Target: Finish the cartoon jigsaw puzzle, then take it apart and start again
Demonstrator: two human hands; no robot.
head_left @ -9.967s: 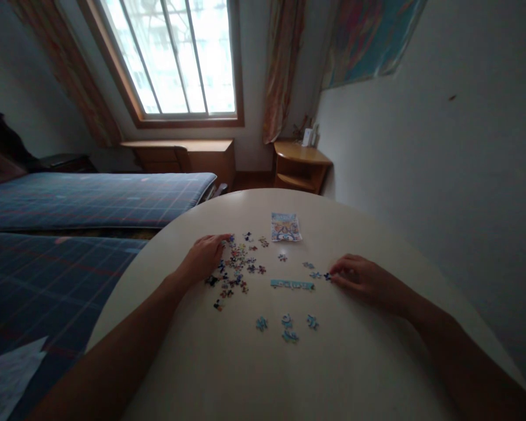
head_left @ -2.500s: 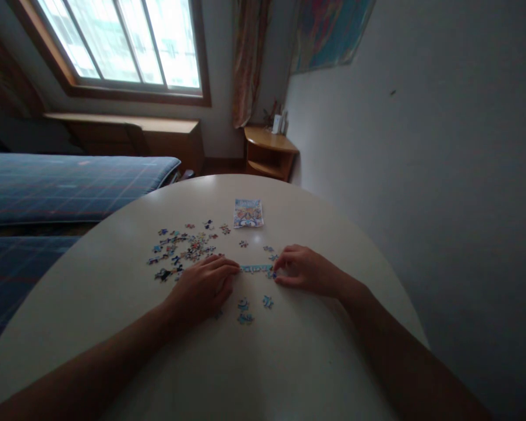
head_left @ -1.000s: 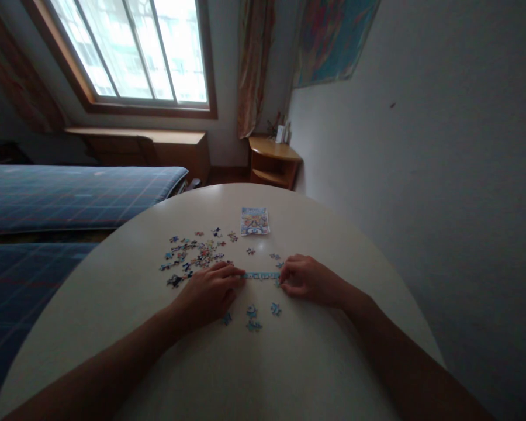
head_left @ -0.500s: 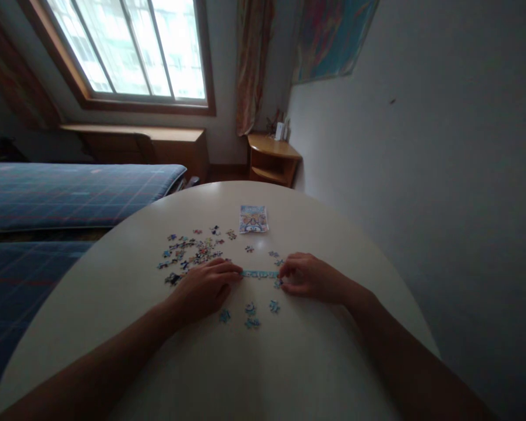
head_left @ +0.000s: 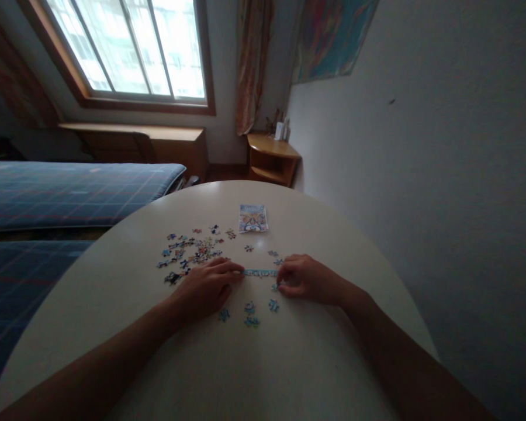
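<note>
On table (head_left: 289,362), puzzle strip (head_left: 260,272) lies flat, long axis left-right, left hand (head_left: 206,287) fingertips pressing its left end, right hand (head_left: 304,279) pinching its right end.

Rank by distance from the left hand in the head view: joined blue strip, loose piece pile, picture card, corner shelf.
From the left hand:
1. Joined blue strip, at its fingertips, to the right.
2. Loose piece pile, just beyond, leftward.
3. Picture card, farther up the table.
4. Corner shelf, off the table, by the wall.
</note>
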